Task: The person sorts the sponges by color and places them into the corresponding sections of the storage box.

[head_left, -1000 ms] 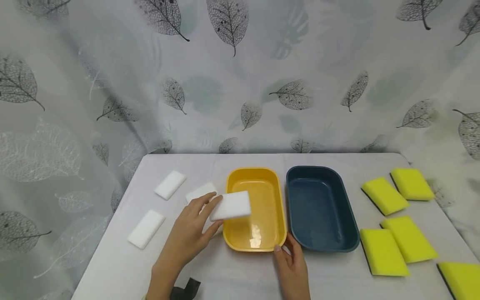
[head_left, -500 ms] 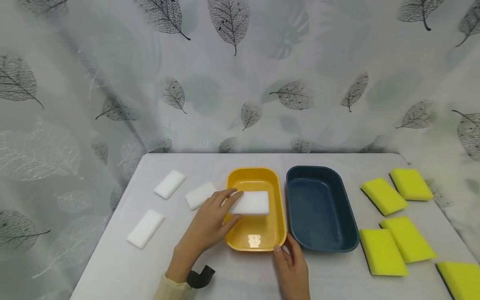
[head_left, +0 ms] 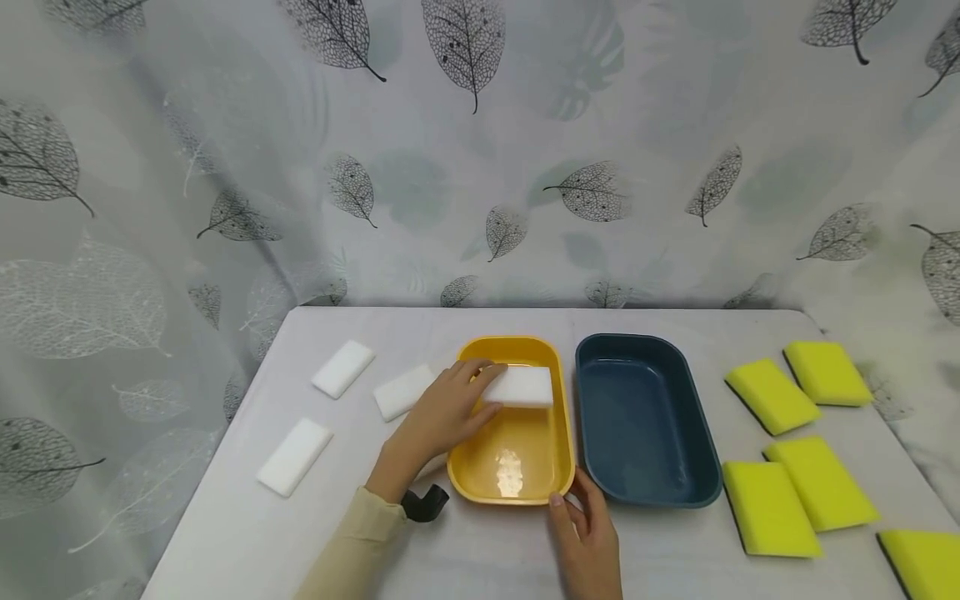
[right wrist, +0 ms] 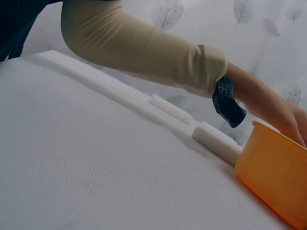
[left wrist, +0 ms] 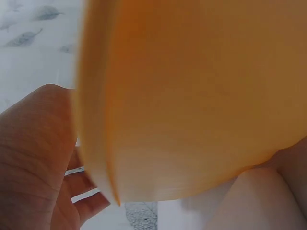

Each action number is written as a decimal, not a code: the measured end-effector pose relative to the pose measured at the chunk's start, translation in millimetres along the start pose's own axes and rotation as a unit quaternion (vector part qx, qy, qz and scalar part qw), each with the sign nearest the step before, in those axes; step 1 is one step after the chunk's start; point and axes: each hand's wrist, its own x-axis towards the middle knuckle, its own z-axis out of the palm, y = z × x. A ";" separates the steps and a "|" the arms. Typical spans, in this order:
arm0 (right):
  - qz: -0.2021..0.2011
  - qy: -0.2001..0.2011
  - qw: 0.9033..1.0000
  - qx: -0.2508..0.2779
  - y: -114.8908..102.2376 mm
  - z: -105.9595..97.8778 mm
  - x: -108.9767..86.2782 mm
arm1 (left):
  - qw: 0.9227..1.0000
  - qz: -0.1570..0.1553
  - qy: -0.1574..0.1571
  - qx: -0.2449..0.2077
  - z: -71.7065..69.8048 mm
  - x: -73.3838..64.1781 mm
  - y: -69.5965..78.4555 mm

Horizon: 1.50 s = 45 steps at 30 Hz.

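Left hand (head_left: 450,407) pinches a white block (head_left: 521,387) inside the yellow tray's rim

Fingers bend over the block's left end with the thumb at its near edge, parted by roughly the block's breadth. It is a plain, matte, sharp-cornered oblong, lying crosswise within the far half of the yellow tray (head_left: 510,446) as the head camera sees it (whether it touches the floor cannot be told). Glossy and round-cornered, that tray catches a bright reflection near its front. Its near right corner is held by the right hand (head_left: 588,537), thumb at the rim.

Just beside it stands a dark blue tray (head_left: 645,425) of similar shape, its smooth floor in view. Three more white slabs (head_left: 294,457) lie to the left on the white-covered table (head_left: 480,554); five bright yellow sponges (head_left: 772,510), dark along their edges, lie to the right. Printed leaves pattern the pale curtain (head_left: 442,183) behind.
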 end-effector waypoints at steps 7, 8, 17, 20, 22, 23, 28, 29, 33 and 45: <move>0.005 0.007 1.000 -0.002 1.6 -1.4 0.0 | 1.000 0.011 -0.020 0.016 9.6 12.4 -3.9; 0.004 0.007 1.000 0.000 1.9 -1.6 -0.1 | 0.999 0.010 -0.023 0.020 10.6 13.7 -4.2; -0.016 0.005 1.000 0.014 3.6 -1.7 -1.4 | 0.997 0.012 -0.044 0.062 20.8 20.0 -9.5; -0.015 0.009 1.000 0.003 3.0 -0.6 -1.2 | 0.995 0.014 -0.049 0.082 23.5 20.5 -10.7; -0.016 0.012 1.000 -0.004 3.1 -0.3 -0.6 | 0.995 0.015 -0.047 0.092 25.2 21.1 -11.4; -0.017 0.014 1.000 -0.005 3.1 -0.2 -0.4 | 0.995 0.014 -0.046 0.093 25.6 21.3 -11.4; -0.017 0.015 1.000 -0.002 3.3 -0.9 -0.6 | 0.994 0.018 -0.049 0.092 27.2 20.3 -11.5; -0.019 0.015 1.000 -0.002 3.3 -0.9 -0.8 | 0.994 0.020 -0.049 0.094 27.3 19.6 -11.4; -0.021 0.013 1.000 0.000 3.1 -0.3 -1.3 | 0.994 0.023 -0.042 0.101 28.2 17.3 -11.5; -0.029 0.013 0.999 0.006 2.3 0.0 -0.1 | 0.994 0.023 -0.015 0.108 27.5 17.8 -9.8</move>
